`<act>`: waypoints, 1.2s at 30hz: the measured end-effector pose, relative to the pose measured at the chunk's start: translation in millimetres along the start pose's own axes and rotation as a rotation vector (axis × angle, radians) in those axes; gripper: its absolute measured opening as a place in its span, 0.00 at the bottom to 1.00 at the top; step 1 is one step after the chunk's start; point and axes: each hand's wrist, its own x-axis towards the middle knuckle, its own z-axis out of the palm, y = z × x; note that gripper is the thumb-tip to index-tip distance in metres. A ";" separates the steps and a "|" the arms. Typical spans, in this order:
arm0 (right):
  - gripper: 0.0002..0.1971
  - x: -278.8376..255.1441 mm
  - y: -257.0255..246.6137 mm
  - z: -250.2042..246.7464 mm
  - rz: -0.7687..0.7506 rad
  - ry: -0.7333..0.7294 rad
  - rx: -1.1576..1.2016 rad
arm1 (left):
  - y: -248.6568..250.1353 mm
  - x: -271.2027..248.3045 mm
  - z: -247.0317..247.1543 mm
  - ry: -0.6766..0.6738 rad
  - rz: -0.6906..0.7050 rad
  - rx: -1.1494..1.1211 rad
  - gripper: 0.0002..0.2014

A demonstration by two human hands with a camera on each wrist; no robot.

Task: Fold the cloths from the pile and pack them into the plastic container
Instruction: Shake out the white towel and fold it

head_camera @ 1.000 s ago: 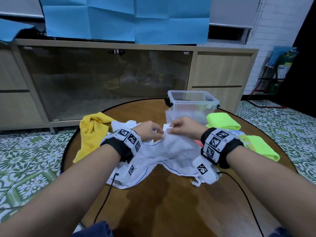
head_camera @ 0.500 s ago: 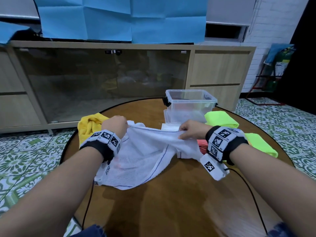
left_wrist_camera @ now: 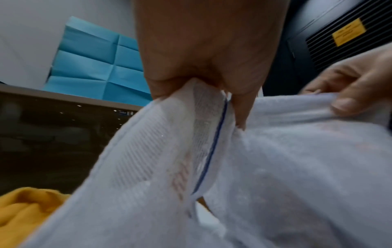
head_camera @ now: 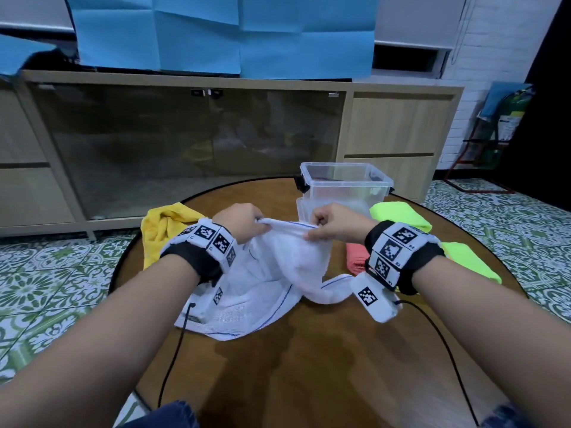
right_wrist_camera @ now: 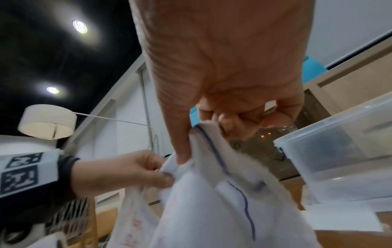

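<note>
A white cloth [head_camera: 265, 282] with a thin blue border line hangs from both hands over the round wooden table [head_camera: 324, 359], its lower part resting on the tabletop. My left hand [head_camera: 247, 219] pinches the cloth's top edge [left_wrist_camera: 203, 104], and my right hand [head_camera: 327, 225] pinches the same edge [right_wrist_camera: 199, 134] a short way to the right. The clear plastic container [head_camera: 343, 188] stands just behind the hands, with nothing visible inside. A crumpled yellow cloth [head_camera: 167, 223] lies at the table's left rim.
Folded neon green cloths [head_camera: 398, 211] and a coral cloth [head_camera: 355, 257] lie to the right of the container. A black cable [head_camera: 173, 362] trails across the table's left side. A long cabinet [head_camera: 185, 143] with glass doors stands behind the table.
Both hands have lifted the white cloth higher off the table and come closer together along its top edge. The cloth now hangs in a fold between them.
</note>
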 end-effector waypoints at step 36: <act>0.07 2.8 8.6 22.6 0.159 0.090 0.517 | 22.9 1.1 14.2 0.003 -0.250 -0.929 0.07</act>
